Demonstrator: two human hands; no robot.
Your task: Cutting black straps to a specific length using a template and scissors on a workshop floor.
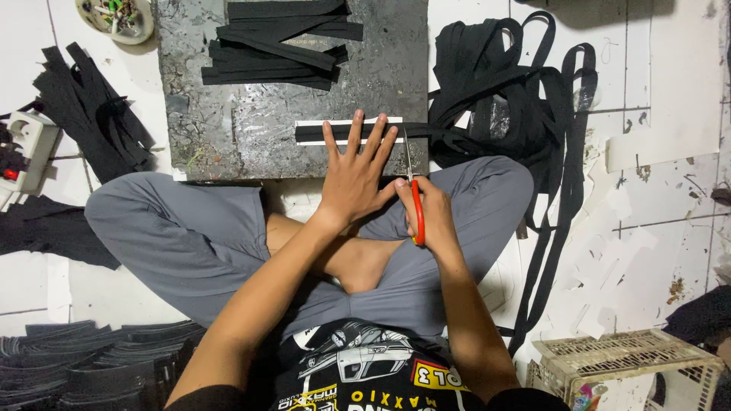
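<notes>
Here, my left hand [354, 171] presses flat, fingers spread, on a black strap [346, 132] running left to right across the far board [251, 129]; my right hand [426, 213] pinches red scissors [415, 199], blades pointing far, just right.

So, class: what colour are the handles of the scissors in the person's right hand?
Red-orange, on the scissors held by the right hand; the head view shows it.
</notes>
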